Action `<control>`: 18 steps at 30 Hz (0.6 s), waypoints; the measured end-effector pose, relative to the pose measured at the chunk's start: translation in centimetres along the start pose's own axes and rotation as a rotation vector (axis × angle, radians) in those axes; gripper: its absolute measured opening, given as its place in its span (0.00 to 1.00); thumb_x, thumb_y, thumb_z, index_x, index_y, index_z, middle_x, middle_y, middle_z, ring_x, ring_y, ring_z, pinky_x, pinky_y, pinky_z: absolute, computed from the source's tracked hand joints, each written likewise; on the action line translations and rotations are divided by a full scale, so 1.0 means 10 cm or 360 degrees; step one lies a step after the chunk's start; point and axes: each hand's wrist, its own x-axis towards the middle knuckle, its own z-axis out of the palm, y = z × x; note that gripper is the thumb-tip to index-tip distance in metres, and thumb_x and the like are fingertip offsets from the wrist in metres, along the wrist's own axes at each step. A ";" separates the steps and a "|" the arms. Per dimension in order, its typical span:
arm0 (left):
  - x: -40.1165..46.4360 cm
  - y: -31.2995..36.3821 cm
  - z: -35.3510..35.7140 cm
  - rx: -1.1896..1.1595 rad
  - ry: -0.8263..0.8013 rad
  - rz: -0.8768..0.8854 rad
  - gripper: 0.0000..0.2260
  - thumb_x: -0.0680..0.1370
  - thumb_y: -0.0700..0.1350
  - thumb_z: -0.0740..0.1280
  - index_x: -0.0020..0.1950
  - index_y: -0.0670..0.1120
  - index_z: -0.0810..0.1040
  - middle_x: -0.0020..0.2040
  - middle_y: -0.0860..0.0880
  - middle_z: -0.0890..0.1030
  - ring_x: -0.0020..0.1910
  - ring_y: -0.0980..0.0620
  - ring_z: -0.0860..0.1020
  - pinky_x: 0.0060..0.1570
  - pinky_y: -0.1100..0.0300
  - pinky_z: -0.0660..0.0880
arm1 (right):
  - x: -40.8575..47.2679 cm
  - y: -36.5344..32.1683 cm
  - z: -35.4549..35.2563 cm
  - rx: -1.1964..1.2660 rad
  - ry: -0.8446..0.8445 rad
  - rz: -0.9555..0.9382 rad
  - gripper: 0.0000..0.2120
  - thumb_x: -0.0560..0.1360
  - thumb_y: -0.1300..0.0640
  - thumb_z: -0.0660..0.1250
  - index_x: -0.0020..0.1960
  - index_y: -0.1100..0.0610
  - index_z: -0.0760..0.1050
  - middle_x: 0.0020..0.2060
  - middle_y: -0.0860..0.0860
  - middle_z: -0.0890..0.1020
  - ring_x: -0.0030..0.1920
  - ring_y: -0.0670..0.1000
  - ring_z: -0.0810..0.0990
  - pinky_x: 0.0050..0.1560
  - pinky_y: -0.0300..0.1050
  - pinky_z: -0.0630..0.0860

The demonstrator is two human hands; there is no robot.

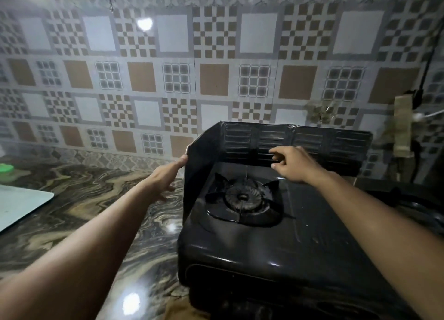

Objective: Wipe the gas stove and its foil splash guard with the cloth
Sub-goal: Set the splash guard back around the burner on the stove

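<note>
While both bare arms reach forward over a marble-patterned desk, a person works at a black single-burner gas stove that sits on the desk against a checkered tile wall. Around the stove's rear and left side stands its dark, ribbed foil splash guard, upright and folded at the rear left corner. The left hand lies against the outer face of the guard's left panel, its fingers straight and relaxed and one fingertip touching the panel's front top edge, so that grip is released and grasps nothing. The right hand hovers above the stove's rear, just in front of the guard's back panel, its fingers loosely bent and also grasping nothing; whether they touch the panel cannot be told. At the stove's centre sits the burner, ringed by a pot support. No cloth shows in either hand. Left of the stove, well apart, a pale flat board lies on the desk, and farther left near the wall sits a green-lidded container. Right of the stove, a power strip hangs on the wall.
</note>
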 end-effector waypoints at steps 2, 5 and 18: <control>-0.10 -0.23 -0.02 0.0026 -0.0007 -0.0025 0.32 0.77 0.66 0.58 0.72 0.45 0.68 0.67 0.43 0.73 0.55 0.43 0.76 0.53 0.45 0.73 | -0.25 -0.17 0.08 -0.0035 -0.0048 -0.0015 0.20 0.73 0.54 0.70 0.64 0.53 0.77 0.53 0.52 0.84 0.53 0.52 0.81 0.58 0.44 0.75; -0.28 -0.58 -0.01 0.0055 -0.0028 -0.0069 0.19 0.80 0.55 0.60 0.62 0.42 0.74 0.57 0.43 0.77 0.45 0.44 0.79 0.47 0.50 0.72 | -0.64 -0.42 0.21 -0.0063 -0.0145 -0.0014 0.15 0.73 0.54 0.71 0.59 0.56 0.80 0.52 0.53 0.84 0.53 0.53 0.81 0.57 0.43 0.75; -1.10 -2.19 0.38 0.0695 -0.0178 -0.0229 0.07 0.70 0.37 0.68 0.46 0.36 0.82 0.45 0.36 0.83 0.42 0.39 0.84 0.40 0.49 0.81 | -2.29 -1.21 1.52 0.0080 -0.0729 0.0196 0.03 0.71 0.51 0.71 0.39 0.48 0.80 0.35 0.47 0.82 0.40 0.50 0.82 0.41 0.39 0.77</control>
